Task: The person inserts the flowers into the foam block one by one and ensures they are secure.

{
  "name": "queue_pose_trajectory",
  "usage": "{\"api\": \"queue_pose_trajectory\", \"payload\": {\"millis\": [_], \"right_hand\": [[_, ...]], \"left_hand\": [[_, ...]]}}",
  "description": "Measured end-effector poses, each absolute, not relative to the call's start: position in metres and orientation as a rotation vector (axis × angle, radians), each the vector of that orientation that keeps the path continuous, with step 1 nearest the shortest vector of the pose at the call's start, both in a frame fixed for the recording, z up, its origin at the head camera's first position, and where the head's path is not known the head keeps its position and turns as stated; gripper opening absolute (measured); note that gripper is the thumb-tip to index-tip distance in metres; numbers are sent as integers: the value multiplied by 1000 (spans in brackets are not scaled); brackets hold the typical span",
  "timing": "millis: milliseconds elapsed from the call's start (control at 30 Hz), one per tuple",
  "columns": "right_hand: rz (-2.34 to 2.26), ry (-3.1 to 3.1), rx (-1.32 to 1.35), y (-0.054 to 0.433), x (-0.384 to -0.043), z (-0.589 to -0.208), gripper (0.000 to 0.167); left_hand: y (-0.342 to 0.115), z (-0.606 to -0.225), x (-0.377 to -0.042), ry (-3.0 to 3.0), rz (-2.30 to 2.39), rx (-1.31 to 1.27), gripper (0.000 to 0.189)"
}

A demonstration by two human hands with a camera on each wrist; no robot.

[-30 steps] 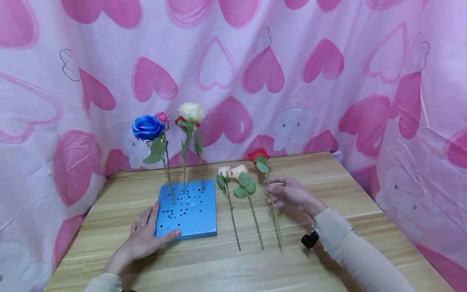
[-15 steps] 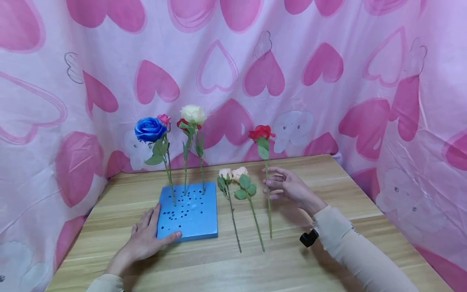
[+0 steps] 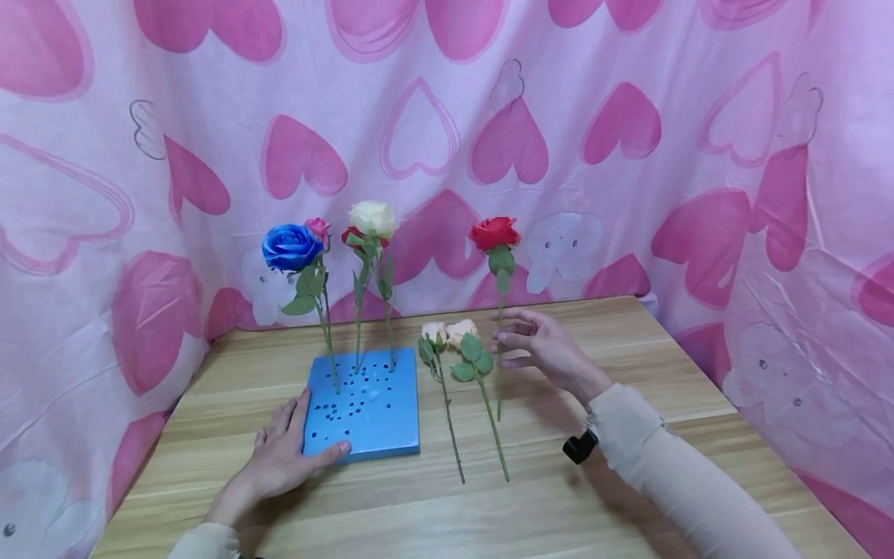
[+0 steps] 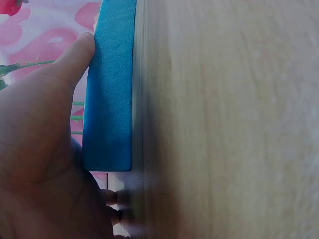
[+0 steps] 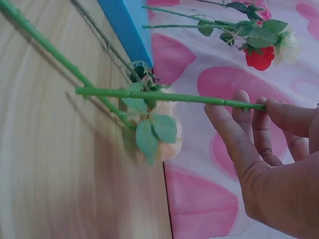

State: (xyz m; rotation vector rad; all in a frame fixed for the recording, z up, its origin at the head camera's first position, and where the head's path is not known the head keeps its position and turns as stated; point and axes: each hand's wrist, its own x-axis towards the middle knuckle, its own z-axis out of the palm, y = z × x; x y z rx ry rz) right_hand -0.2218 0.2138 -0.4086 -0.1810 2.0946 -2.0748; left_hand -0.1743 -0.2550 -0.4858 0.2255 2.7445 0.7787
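My right hand (image 3: 548, 349) pinches the green stem of a red rose (image 3: 494, 234) between thumb and fingertips. The rose stands nearly upright, bloom at the top, and its bare stem (image 5: 149, 95) hangs over the table. My left hand (image 3: 279, 454) rests at the near left corner of a blue foam block (image 3: 384, 431), thumb on the top near the front edge and extended fingers along the left side. Many small holes dot the block. Standing in it are a blue rose (image 3: 292, 247), a white rose (image 3: 374, 219), a small pink flower (image 3: 318, 227) and a red flower (image 3: 352, 236).
Between the block and my right hand, two pale peach roses, the left one (image 3: 434, 334) and the right one (image 3: 461, 332), lie on the wooden table (image 3: 447, 520) with stems toward me. A pink heart-patterned curtain (image 3: 433, 46) hangs behind and at both sides.
My right hand has raised the red rose off the table, turned it upright and moved it slightly left. The left hand stays at the block.
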Motion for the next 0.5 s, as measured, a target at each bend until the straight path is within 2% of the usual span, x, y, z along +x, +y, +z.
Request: {"api": "queue_pose_trajectory", "payload": {"millis": [500], "right_hand": [[-2087,2062,-256,176,-237,-390,44]], "left_hand": [[-255,-487,-176,2748,780,229,136]]}}
